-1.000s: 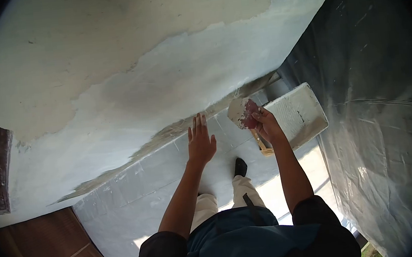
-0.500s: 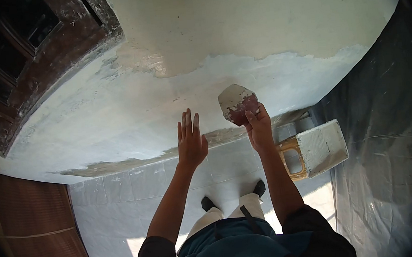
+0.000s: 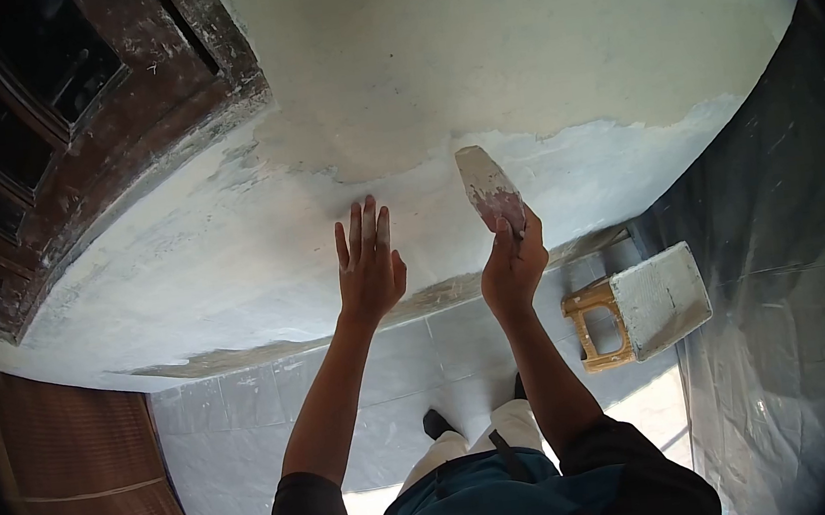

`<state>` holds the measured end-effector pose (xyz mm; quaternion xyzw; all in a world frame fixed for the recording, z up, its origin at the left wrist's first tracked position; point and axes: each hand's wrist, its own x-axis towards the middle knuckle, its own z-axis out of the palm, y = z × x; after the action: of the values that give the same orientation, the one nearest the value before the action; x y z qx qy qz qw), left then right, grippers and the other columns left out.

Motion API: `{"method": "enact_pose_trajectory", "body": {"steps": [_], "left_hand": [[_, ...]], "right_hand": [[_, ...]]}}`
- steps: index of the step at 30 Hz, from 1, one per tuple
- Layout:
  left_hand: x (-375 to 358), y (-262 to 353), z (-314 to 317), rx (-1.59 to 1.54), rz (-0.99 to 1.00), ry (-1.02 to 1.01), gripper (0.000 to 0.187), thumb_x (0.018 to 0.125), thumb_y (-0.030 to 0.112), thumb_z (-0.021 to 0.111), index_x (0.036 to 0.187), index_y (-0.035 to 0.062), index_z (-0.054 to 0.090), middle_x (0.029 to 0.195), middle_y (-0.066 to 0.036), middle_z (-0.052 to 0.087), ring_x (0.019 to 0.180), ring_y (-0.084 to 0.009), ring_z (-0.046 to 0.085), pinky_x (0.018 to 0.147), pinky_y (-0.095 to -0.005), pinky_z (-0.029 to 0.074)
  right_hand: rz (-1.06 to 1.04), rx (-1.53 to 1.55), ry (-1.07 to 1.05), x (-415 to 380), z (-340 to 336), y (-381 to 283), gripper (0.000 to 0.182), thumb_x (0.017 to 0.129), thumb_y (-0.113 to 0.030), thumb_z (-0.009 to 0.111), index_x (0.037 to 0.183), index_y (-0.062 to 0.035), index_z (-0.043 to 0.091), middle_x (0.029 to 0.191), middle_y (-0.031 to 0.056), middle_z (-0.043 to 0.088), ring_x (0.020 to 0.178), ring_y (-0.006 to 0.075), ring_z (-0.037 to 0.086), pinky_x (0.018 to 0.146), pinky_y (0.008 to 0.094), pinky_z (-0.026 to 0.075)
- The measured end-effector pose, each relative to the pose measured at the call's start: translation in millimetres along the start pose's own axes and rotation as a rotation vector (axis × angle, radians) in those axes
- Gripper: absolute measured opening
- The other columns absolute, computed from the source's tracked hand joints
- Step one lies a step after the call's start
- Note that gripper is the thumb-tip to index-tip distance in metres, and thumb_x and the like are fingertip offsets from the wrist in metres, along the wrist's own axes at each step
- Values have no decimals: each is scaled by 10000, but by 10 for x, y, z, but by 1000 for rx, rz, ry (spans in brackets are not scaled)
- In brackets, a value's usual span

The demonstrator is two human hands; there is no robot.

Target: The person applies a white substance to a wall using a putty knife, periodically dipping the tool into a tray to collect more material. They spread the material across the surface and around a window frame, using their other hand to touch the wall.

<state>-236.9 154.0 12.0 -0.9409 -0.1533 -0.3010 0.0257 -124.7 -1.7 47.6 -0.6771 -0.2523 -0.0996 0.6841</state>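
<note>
My right hand (image 3: 514,267) grips a flat, reddish-brown putty scraper (image 3: 490,186), its far half smeared with off-white putty. The blade is turned partly edge-on and overlaps the wall (image 3: 333,266) close to the border of two paint tones. Left of it, my left hand (image 3: 369,272) is held up with fingers stretched and apart, pale dust on their tips. Nothing is in that hand, and its fingertips are right at the wall's whitish band. Above the border the wall is greyish beige; below, it is streaky white.
A tan plastic stool (image 3: 595,324) carries a putty-crusted white tray (image 3: 664,301) at the right. Grey sheeting (image 3: 248,415) covers the floor, and clear plastic (image 3: 781,319) hangs at the right. A dark wooden window frame (image 3: 153,84) is upper left, brown woven blinds (image 3: 70,444) lower left.
The scraper has turned from face-on to nearly edge-on and moved slightly up the wall. My left hand has shifted a little left and up, fingers more spread.
</note>
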Motion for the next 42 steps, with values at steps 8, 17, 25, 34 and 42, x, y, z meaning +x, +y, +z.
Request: {"method": "enact_pose_trajectory", "body": {"steps": [8, 17, 25, 34, 42], "left_hand": [[-13, -215, 28, 105, 32, -86, 662, 822, 149, 536, 1450, 105, 331, 1525, -43, 277, 1412, -238, 244, 1148, -499, 151], [-34, -529, 2, 236, 214, -66, 593, 838, 165, 538, 1418, 204, 420, 1497, 46, 344, 1396, -161, 266, 1152, -409, 124], [-55, -682, 173, 421, 358, -14, 607, 838, 289, 550, 1418, 168, 419, 1522, -25, 295, 1421, -247, 190, 1140, -480, 58], [-93, -722, 285, 495, 380, 24, 605, 838, 360, 529, 1398, 146, 446, 1566, -57, 183, 1456, -300, 40, 1139, -505, -29], [-112, -703, 302, 460, 343, 16, 605, 815, 375, 540, 1363, 124, 487, 1570, -60, 169, 1457, -304, -16, 1125, -536, -41]], "right_hand": [[-444, -188, 102, -45, 250, -53, 333, 889, 101, 453, 1218, 86, 504, 1134, 233, 629, 1058, 333, 635, 865, 351, 533], [-681, -367, 138, 34, 525, 245, 393, 837, 156, 454, 1207, 64, 552, 1264, 223, 558, 1209, 383, 519, 1014, 502, 437], [-678, -473, 202, 10, 761, 534, 399, 820, 88, 515, 1181, -35, 629, 1242, 183, 594, 1210, 348, 535, 1018, 484, 409], [-719, -517, 307, 27, 962, 879, 349, 855, 12, 530, 1167, -83, 654, 1214, 121, 629, 1195, 327, 554, 1028, 449, 389], [-712, -565, 191, -142, 686, 905, 332, 856, 5, 521, 1144, -80, 662, 1208, 102, 635, 1186, 298, 563, 1023, 433, 390]]}}
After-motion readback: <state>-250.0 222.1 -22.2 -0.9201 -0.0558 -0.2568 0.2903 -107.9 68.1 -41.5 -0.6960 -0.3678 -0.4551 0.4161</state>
